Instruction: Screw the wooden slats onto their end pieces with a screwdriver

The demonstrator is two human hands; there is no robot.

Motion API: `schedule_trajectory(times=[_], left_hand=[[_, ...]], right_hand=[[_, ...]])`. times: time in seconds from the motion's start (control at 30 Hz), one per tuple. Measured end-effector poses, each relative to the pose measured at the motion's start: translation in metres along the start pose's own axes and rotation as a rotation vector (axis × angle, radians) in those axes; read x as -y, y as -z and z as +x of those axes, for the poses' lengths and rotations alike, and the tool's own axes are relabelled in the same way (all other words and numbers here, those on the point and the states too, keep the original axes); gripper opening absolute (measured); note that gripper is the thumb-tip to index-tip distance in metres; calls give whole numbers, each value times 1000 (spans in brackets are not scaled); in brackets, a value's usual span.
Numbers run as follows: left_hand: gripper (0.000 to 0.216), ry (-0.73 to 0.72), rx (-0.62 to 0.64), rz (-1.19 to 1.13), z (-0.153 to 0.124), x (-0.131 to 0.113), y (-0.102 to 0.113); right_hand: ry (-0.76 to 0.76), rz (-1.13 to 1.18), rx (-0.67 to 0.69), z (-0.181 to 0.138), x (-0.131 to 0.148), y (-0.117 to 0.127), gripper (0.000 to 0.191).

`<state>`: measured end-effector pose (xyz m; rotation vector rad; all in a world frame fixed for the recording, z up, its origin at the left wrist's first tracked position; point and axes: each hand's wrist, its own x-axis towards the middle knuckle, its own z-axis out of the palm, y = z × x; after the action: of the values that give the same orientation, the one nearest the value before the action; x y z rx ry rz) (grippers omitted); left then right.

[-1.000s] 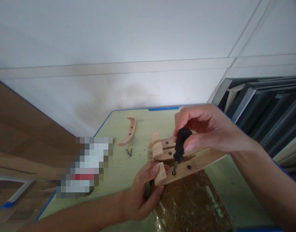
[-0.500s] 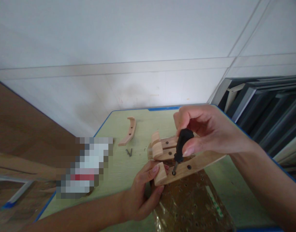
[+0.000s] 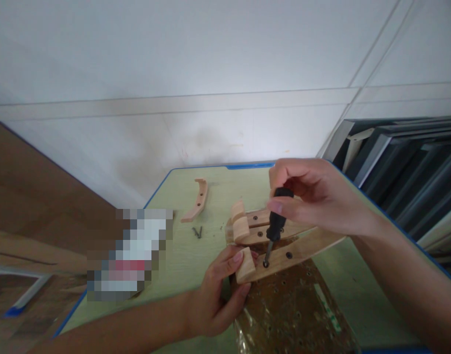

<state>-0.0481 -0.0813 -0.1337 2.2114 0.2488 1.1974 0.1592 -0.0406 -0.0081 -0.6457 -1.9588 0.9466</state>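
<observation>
My right hand point(image 3: 314, 201) is closed around the black handle of a short screwdriver point(image 3: 279, 216). The screwdriver's tip stands in the left hole of the nearest wooden hook point(image 3: 277, 259), where a screw head seems to sit. A second dark screw shows farther right on that hook. With thumb and fingers, my left hand point(image 3: 221, 290) grips the hook's raised end. Beneath lies a brown block point(image 3: 284, 314) wrapped in clear tape and dotted with holes. Two more wooden hooks point(image 3: 241, 229) with dark screws lie side by side just behind.
A loose curved wooden hook point(image 3: 200, 200) lies on the green table point(image 3: 166, 265), with a few screws point(image 3: 198, 232) in front of it. A pixelated item point(image 3: 137, 255) is at the left. Dark panels point(image 3: 413, 157) lean at the right; a white wall point(image 3: 211, 132) stands behind.
My right hand has turned the screwdriver slightly, and its fingers have shifted on the handle. The tip stays in the same hole. My left hand keeps its hold.
</observation>
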Motion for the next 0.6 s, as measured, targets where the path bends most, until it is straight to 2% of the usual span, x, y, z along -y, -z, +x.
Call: schedule_trajectory(times=[0.17,0.37,0.53,0.6], left_hand=[[76,0,-7,8,-1,0,1],[77,4,15,14,0,-2,2],[77,-2,12,12,0,0,1],[77,-12,6,4,0,0,1]], right_hand=[[32,6,60,-1,3,-1,6],[149,130,139,-3,4,12,10],[92,199,344,-6,3,27,24],[86,211,375,-7,2,30,26]])
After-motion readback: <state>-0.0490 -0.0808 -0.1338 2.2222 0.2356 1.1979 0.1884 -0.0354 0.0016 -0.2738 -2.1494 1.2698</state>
